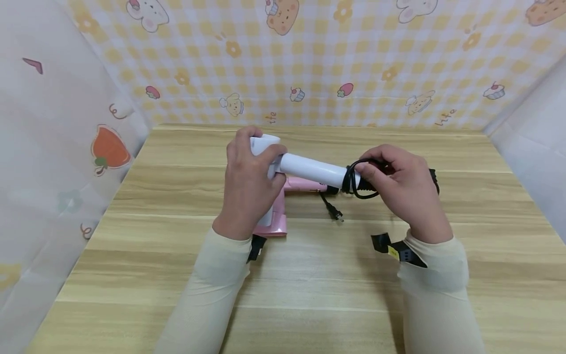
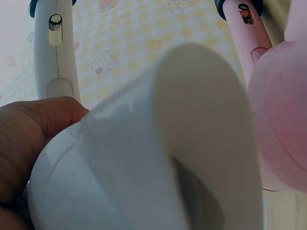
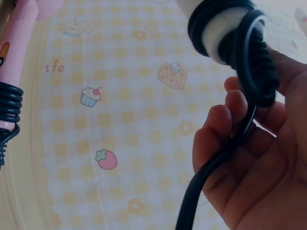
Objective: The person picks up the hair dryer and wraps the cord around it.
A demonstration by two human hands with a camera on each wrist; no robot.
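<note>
A white hair dryer is held above the table, its handle pointing right. My left hand grips it round the body, with the wide nozzle large in the left wrist view. At the handle's end, the black cord is wound in loops. My right hand pinches this cord between thumb and fingers, beside the looped part. Below and partly behind the white dryer, a pink hair dryer lies on the table, its body partly hidden by my left hand and the white dryer.
A black two-prong plug on a short length of cord lies on the wooden table near the pink handle. Behind the table hangs a yellow checked cloth with cartoon prints. Pale printed cloth hangs on the left side.
</note>
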